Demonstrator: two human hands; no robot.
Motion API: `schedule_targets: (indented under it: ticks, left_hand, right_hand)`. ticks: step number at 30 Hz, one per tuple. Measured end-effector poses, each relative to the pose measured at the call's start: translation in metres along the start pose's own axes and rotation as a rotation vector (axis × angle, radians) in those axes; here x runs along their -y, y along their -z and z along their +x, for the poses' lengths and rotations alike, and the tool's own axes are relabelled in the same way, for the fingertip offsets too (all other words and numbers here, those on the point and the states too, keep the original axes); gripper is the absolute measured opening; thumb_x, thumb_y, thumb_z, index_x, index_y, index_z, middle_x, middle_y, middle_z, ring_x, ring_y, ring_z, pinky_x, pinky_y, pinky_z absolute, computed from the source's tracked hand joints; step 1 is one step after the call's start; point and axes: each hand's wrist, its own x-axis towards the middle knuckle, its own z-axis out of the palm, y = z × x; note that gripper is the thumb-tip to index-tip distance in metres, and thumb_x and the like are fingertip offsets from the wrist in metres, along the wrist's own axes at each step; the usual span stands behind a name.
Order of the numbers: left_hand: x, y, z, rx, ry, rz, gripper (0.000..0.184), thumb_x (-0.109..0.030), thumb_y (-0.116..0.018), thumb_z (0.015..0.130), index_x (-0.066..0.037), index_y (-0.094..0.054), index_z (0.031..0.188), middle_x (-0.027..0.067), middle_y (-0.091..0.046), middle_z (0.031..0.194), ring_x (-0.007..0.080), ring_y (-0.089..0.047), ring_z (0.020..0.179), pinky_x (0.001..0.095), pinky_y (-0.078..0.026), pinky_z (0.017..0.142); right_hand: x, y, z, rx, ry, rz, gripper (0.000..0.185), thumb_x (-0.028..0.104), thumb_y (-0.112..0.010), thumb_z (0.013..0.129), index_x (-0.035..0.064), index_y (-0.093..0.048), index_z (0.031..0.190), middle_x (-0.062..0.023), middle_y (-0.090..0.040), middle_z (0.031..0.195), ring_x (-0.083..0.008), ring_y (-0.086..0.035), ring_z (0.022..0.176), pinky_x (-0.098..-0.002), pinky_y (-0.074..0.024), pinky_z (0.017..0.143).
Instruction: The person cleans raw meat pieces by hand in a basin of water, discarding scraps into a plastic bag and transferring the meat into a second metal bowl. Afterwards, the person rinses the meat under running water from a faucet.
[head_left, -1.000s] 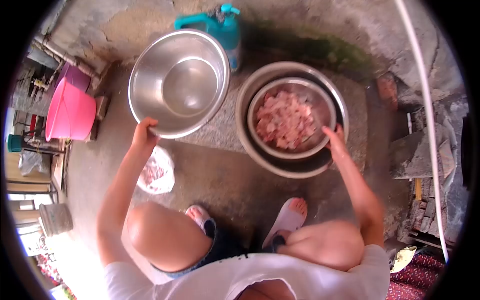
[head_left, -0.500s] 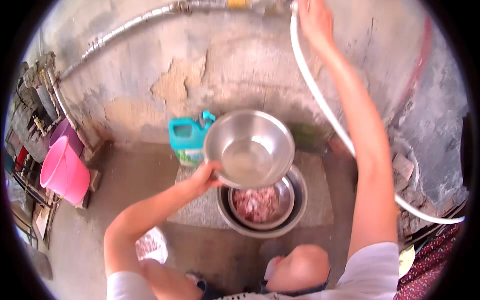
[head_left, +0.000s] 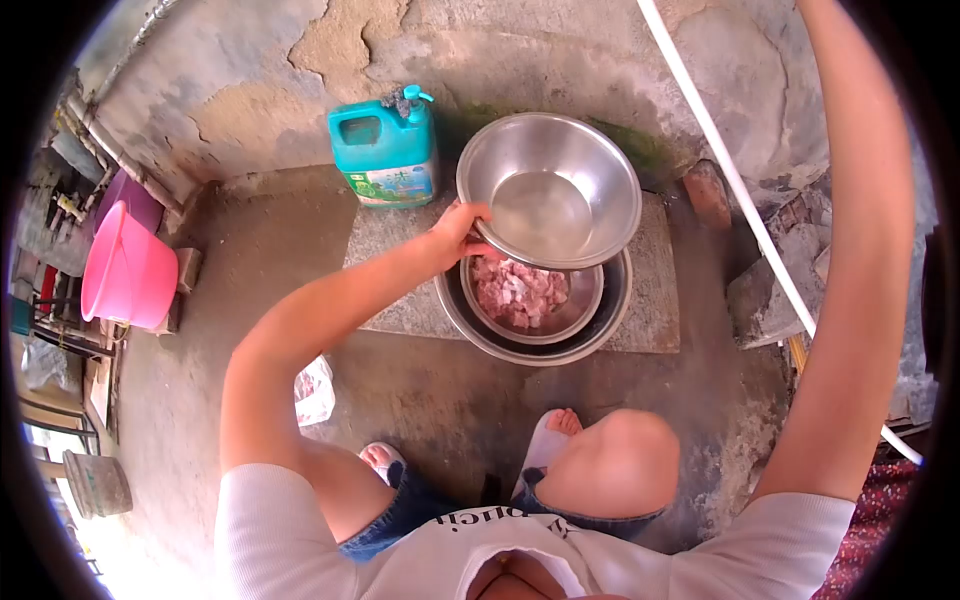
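Note:
My left hand [head_left: 462, 236] grips the near left rim of a steel basin [head_left: 607, 180], which tilts toward me. Its flat bottom shines, and I cannot tell whether it holds water. Just below it, chopped pinkish meat [head_left: 520, 293] lies in a smaller steel bowl [head_left: 588, 300]. That bowl sits inside a wider steel basin [head_left: 530, 356] on a stone slab [head_left: 650, 310]. The held basin hides the far edges of both. My right arm [head_left: 862, 230] stretches up past the top edge, so my right hand is out of sight.
A teal jug with a pump [head_left: 385, 150] stands at the wall. To the right, a white hose [head_left: 735, 185] runs down past broken bricks [head_left: 708, 197]. A pink bucket [head_left: 130, 270] is on the left. A plastic bag [head_left: 314, 390] lies by my left leg.
My view has tilted down, so the pipe and my right hand at the hose's top have left the frame. My left hand still holds the basin over the meat bowl.

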Motion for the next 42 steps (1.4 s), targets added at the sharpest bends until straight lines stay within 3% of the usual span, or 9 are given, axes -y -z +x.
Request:
schedule_targets:
  ticks: [6,22,25,28,31,35,37,39,42]
  left_hand:
    - [0.003,0.006,0.012,0.101,0.167,-0.08,0.051,-0.021,-0.043,0.075,0.014,-0.037,0.112,0.0262,-0.057,0.094,0.0398,-0.059,0.082,0.0356,-0.054,0.073]
    - [0.034,0.01,0.025,0.026,0.269,-0.029,0.046,-0.021,-0.049,0.072,0.015,-0.042,0.101,0.0279,-0.057,0.089,0.0423,-0.06,0.076,0.0402,-0.054,0.071]
    - [0.043,0.021,0.02,0.022,0.254,0.008,0.044,-0.02,-0.051,0.071,0.013,-0.043,0.099,0.0261,-0.056,0.086,0.0409,-0.059,0.078,0.0416,-0.054,0.071]
    - [0.037,0.049,-0.022,-0.083,0.187,0.142,0.037,-0.02,-0.052,0.07,0.003,-0.049,0.099,0.0152,-0.058,0.083,0.0267,-0.06,0.075,0.0366,-0.055,0.061]
    - [0.029,0.126,-0.062,-0.143,0.182,0.096,0.028,-0.016,-0.05,0.069,-0.003,-0.056,0.093,0.0065,-0.059,0.08,0.0162,-0.059,0.072,0.029,-0.048,0.058]
    - [0.0,0.219,-0.089,-0.276,0.124,0.065,0.015,-0.016,-0.051,0.074,-0.005,-0.056,0.082,0.0014,-0.06,0.069,0.0094,-0.058,0.058,0.0185,-0.048,0.05]
    - [-0.001,0.236,-0.083,-0.433,0.016,-0.078,0.011,-0.017,-0.055,0.075,-0.006,-0.055,0.077,-0.0014,-0.057,0.062,0.0089,-0.057,0.053,0.0188,-0.049,0.045]
    - [-0.008,0.254,-0.092,-0.445,0.082,-0.083,0.009,-0.013,-0.056,0.074,-0.005,-0.053,0.074,0.0011,-0.054,0.058,0.0116,-0.055,0.046,0.0181,-0.047,0.037]
    - [-0.013,0.279,-0.105,-0.536,0.145,-0.075,0.01,-0.01,-0.053,0.073,-0.001,-0.051,0.076,0.007,-0.054,0.06,0.0199,-0.057,0.049,0.027,-0.054,0.048]
  right_hand:
    - [-0.006,0.037,-0.041,0.114,0.037,-0.062,0.036,0.038,-0.04,0.087,0.0067,-0.049,0.104,-0.0076,-0.059,0.071,-0.0228,-0.058,0.061,-0.0343,-0.0455,0.056]
    - [-0.032,0.064,-0.106,0.332,0.023,-0.186,0.032,0.032,-0.043,0.087,0.0037,-0.052,0.099,-0.0073,-0.057,0.066,-0.0194,-0.055,0.057,-0.0315,-0.0435,0.054]
    - [-0.036,0.063,-0.113,0.37,0.011,-0.198,0.031,0.031,-0.044,0.087,0.0032,-0.053,0.098,-0.0072,-0.057,0.065,-0.0187,-0.055,0.056,-0.031,-0.0432,0.053]
    - [-0.037,0.063,-0.123,0.405,0.008,-0.215,0.031,0.03,-0.045,0.087,0.0026,-0.053,0.097,-0.0071,-0.056,0.064,-0.0181,-0.054,0.055,-0.0305,-0.0428,0.052]
    - [-0.044,0.058,-0.129,0.433,0.004,-0.212,0.03,0.029,-0.045,0.087,0.002,-0.054,0.096,-0.0071,-0.056,0.063,-0.0174,-0.054,0.055,-0.03,-0.0424,0.052]
    - [-0.055,0.05,-0.13,0.456,0.001,-0.189,0.029,0.028,-0.046,0.087,0.0013,-0.055,0.095,-0.007,-0.056,0.062,-0.0166,-0.053,0.054,-0.0293,-0.042,0.051]
    - [-0.054,0.045,-0.128,0.458,0.016,-0.173,0.028,0.027,-0.047,0.087,0.0009,-0.055,0.095,-0.0069,-0.055,0.062,-0.0161,-0.053,0.053,-0.0289,-0.0417,0.051]
    - [-0.054,0.04,-0.127,0.462,0.022,-0.158,0.028,0.026,-0.047,0.087,0.0006,-0.056,0.094,-0.0069,-0.055,0.061,-0.0157,-0.053,0.052,-0.0286,-0.0415,0.051]
    - [-0.054,0.029,-0.125,0.465,0.038,-0.136,0.027,0.025,-0.048,0.087,0.0,-0.056,0.093,-0.0068,-0.055,0.06,-0.0151,-0.052,0.052,-0.0281,-0.0411,0.05]
